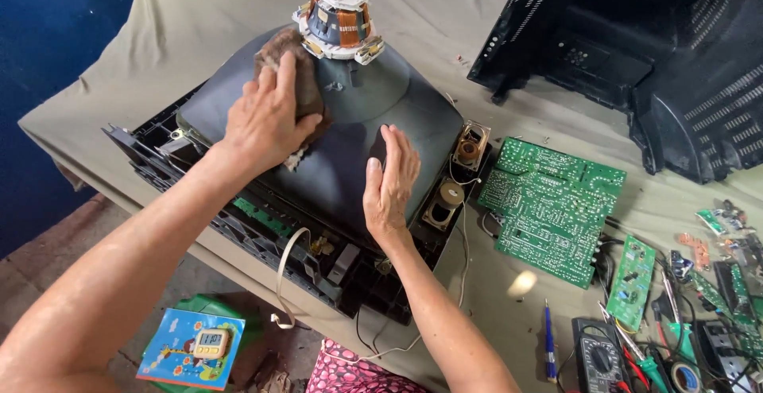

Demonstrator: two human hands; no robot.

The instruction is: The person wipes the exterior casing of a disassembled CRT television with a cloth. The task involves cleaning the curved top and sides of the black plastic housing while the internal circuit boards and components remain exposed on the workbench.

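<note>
Two hands: both on the tube.
Tube (350, 147): face-down on the bench (199, 11), so its back is reachable.
Left hand (266, 119): grip pressed onto a brown rag (294, 67), rubbing the glass.
Right hand (389, 182): flat, grip apart, steadying the tube.

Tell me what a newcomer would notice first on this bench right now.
The grey picture tube lying face down at centre, its copper-wound yoke sticking up. The left hand presses a brown rag on its cone; the right hand rests flat beside it. To the right lie a green circuit board and the black rear casing.
</note>
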